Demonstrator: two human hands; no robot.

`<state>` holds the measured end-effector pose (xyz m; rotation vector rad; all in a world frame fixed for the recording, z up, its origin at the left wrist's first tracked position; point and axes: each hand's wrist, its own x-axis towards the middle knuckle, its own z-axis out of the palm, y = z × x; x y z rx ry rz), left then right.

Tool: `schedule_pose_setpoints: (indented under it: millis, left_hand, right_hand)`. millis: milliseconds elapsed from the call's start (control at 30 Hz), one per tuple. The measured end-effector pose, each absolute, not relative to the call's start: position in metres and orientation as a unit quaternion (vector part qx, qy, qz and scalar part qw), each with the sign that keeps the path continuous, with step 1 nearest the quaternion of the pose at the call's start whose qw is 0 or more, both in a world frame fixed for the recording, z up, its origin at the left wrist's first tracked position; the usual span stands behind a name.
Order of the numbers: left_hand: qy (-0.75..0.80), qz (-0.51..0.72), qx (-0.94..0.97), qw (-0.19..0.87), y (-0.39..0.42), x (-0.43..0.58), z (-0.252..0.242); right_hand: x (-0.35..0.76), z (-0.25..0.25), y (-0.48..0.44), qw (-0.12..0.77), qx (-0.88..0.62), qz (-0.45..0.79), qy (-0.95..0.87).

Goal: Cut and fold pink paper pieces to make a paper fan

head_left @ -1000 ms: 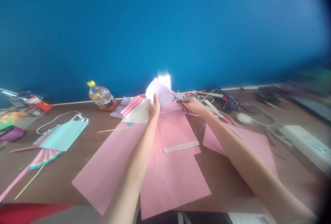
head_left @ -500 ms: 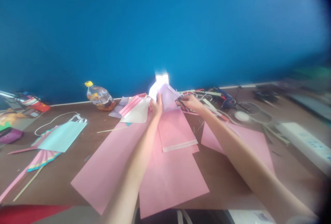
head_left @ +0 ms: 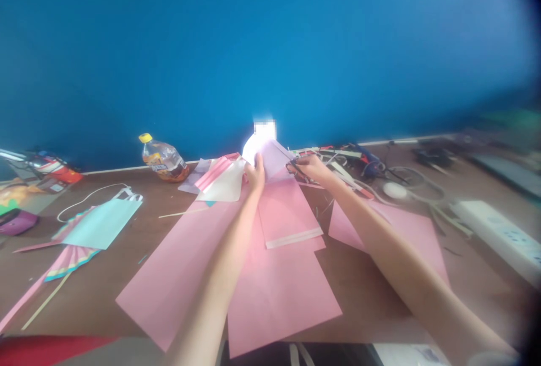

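Note:
My left hand [head_left: 255, 175] is closed on the left side of a pale purple sheet of paper [head_left: 275, 162], thumb pointing up. To its right, my right hand [head_left: 313, 168] grips dark-handled scissors [head_left: 295, 166], whose blades lie along the sheet's upper right edge. Below both hands, several pink sheets of paper [head_left: 283, 309] overlap on the table, one with a pale band near its lower edge. Left of my left hand lie a white piece of paper [head_left: 226, 187] and a pink striped folded strip [head_left: 214, 173]. A bright white glare hides what is just behind the purple sheet.
A bottle with a yellow cap [head_left: 164, 161] leans at the back left. A light blue paper bag [head_left: 103, 222] and a pleated paper fan [head_left: 71, 259] lie left. Cables and scraps [head_left: 363, 166] are heaped back right, near a white power strip [head_left: 501, 233]. A blue wall [head_left: 262, 44] rises behind.
The upper edge of the purple sheet has dipped slightly, and the scissors' blades reach further over it. My hands have barely shifted.

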<state>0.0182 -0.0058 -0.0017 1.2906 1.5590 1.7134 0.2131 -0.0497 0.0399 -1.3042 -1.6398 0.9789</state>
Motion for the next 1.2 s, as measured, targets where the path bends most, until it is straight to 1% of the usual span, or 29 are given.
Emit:
schedule_pose_setpoints:
  millis: [233,467,567,700,967,1200]
  left_hand:
    - [0.576,0.625,0.474,0.230,-0.004,0.018,-0.003]
    - [0.588,0.611,0.470,0.246,-0.006,0.019,0.000]
    - [0.579,0.612,0.478,0.249,-0.007,0.019,0.001]
    - [0.567,0.606,0.489,0.269,-0.009,0.018,0.001]
    - [0.518,0.603,0.518,0.316,-0.015,0.024,0.005]
    - [0.543,0.579,0.498,0.350,-0.008,0.022,-0.003]
  right_hand:
    - [0.214,0.043,-0.052,0.400,-0.514,0.385,-0.654]
    - [0.218,0.039,-0.048,0.397,-0.514,0.361,-0.669]
    - [0.217,0.037,-0.047,0.396,-0.515,0.376,-0.661]
    - [0.214,0.035,-0.046,0.393,-0.523,0.401,-0.642]
    - [0.212,0.041,-0.050,0.398,-0.540,0.392,-0.629]
    - [0.210,0.043,-0.050,0.399,-0.544,0.399,-0.621]
